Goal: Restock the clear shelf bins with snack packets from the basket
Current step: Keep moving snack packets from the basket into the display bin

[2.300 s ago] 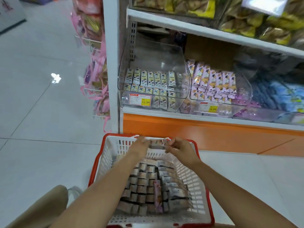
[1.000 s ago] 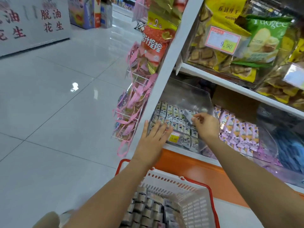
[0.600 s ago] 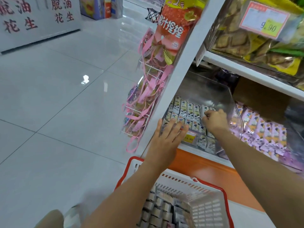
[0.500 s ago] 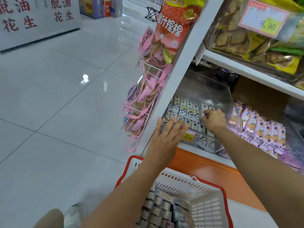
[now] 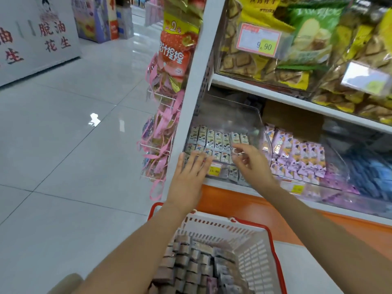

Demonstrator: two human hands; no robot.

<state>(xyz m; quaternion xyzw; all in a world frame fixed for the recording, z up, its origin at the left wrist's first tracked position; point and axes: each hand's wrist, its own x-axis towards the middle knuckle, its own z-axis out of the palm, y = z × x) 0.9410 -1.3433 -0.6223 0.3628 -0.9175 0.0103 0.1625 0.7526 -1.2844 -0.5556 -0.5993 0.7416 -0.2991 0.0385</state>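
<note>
A clear shelf bin (image 5: 252, 117) on the lowest shelf holds rows of small beige snack packets (image 5: 214, 139). My left hand (image 5: 188, 177) lies flat, fingers straight, against the bin's front wall beside its yellow price tag (image 5: 214, 169). My right hand (image 5: 252, 164) hovers at the bin's front rim with fingers loosely spread and nothing in them. Below, a white basket with a red rim (image 5: 254, 247) holds several rows of the same packets (image 5: 191, 268).
A second clear bin (image 5: 337, 158) to the right holds purple packets. The shelf above carries yellow biscuit bags (image 5: 254, 60). A white upright post (image 5: 191, 92) bears a wire rack of pink hanging items (image 5: 161, 136). Shiny tiled floor (image 5: 63, 145) spreads to the left.
My right hand carried a packet from the basket into the bin, let it go and drew back to the front rim. My left hand rose from the basket to the bin's front wall.
</note>
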